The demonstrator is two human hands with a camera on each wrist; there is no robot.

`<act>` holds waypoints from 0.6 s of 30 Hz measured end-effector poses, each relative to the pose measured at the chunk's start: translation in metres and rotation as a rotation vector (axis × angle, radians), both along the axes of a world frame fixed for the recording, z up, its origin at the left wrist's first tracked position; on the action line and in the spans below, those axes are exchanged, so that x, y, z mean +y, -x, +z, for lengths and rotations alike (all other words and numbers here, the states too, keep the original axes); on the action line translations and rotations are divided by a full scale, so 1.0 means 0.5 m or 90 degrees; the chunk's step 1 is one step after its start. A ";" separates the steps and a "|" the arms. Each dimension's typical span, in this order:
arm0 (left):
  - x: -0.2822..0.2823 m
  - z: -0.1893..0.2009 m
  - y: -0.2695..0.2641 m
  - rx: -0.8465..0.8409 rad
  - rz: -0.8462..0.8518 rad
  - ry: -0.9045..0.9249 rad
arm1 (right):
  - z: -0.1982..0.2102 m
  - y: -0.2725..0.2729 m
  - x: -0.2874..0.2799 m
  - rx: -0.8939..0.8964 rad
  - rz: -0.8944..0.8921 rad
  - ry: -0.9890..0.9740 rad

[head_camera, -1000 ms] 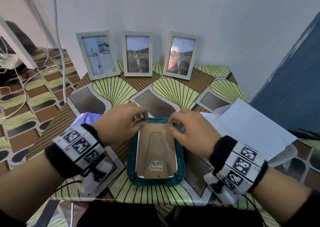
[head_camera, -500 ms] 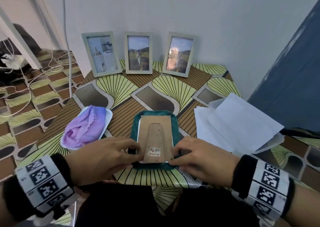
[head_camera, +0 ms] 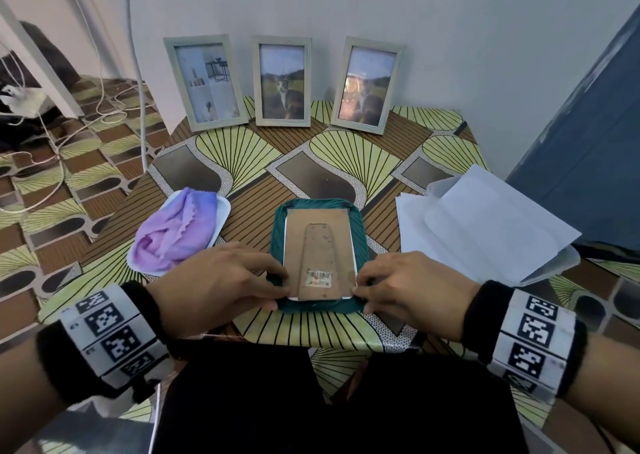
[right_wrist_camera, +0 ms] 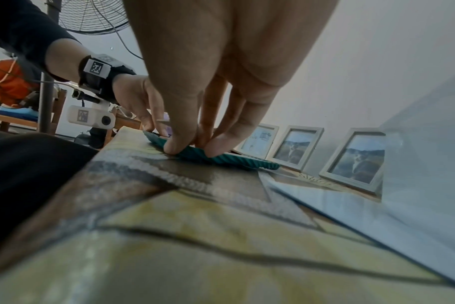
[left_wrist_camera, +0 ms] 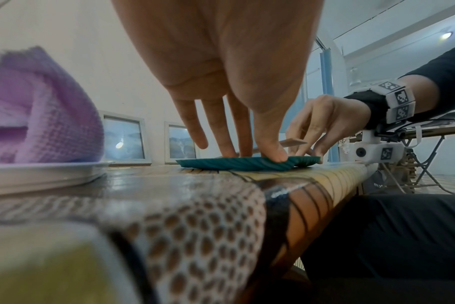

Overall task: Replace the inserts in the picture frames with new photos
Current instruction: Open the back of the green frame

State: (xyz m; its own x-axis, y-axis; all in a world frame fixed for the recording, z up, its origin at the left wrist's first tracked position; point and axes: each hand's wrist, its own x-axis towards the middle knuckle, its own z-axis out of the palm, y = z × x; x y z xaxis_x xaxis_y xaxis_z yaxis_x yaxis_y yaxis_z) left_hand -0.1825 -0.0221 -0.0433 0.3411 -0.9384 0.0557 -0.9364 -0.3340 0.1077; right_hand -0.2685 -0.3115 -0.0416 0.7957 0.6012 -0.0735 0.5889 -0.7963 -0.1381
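A picture frame lies face down on a teal mat (head_camera: 277, 232), brown backing board (head_camera: 320, 246) with its stand and a barcode sticker facing up. My left hand (head_camera: 280, 289) pinches the frame's near left corner, thumb on the mat edge (left_wrist_camera: 278, 159). My right hand (head_camera: 360, 287) pinches the board's near right corner. In the left wrist view the board's near edge (left_wrist_camera: 295, 142) sits a little above the mat. Three pale frames stand against the wall: one with a room picture (head_camera: 207, 83) and two with a cat photo (head_camera: 282, 81) (head_camera: 367, 85).
A purple cloth (head_camera: 176, 232) lies in a white tray (head_camera: 223, 211) left of the mat. White sheets (head_camera: 485, 225) over a clear plastic tray lie at the right. The table's near edge (head_camera: 311, 339) is just behind my hands. Cables (head_camera: 52, 135) trail on the floor at left.
Both hands came from the frame's far end to its near corners a second ago. In the last half second they have stayed there.
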 end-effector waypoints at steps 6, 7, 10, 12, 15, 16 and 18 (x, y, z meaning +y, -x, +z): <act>-0.002 -0.005 -0.004 0.015 -0.006 0.035 | 0.010 -0.010 0.004 0.017 0.014 0.049; -0.002 -0.004 -0.005 0.017 -0.007 0.041 | 0.012 -0.011 0.005 0.020 0.017 0.059; -0.001 -0.008 -0.006 0.031 -0.004 0.049 | 0.013 -0.011 0.012 0.020 0.031 0.121; -0.001 -0.010 -0.007 0.049 0.010 0.051 | 0.013 -0.011 0.019 0.010 0.037 0.139; -0.001 -0.011 -0.006 0.069 0.029 0.061 | 0.012 -0.014 0.029 0.024 0.036 0.187; -0.001 -0.011 -0.006 0.071 0.029 0.064 | 0.012 -0.017 0.029 0.024 0.037 0.204; -0.005 -0.008 -0.009 0.069 0.021 0.060 | 0.015 -0.019 0.026 0.016 0.036 0.224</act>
State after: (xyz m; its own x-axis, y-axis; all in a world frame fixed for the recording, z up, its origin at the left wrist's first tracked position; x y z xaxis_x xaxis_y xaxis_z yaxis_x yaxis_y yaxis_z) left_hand -0.1781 -0.0243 -0.0475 0.3799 -0.9192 0.1037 -0.9066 -0.3476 0.2393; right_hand -0.2588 -0.2982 -0.0341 0.7572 0.5787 -0.3028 0.6333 -0.7639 0.1237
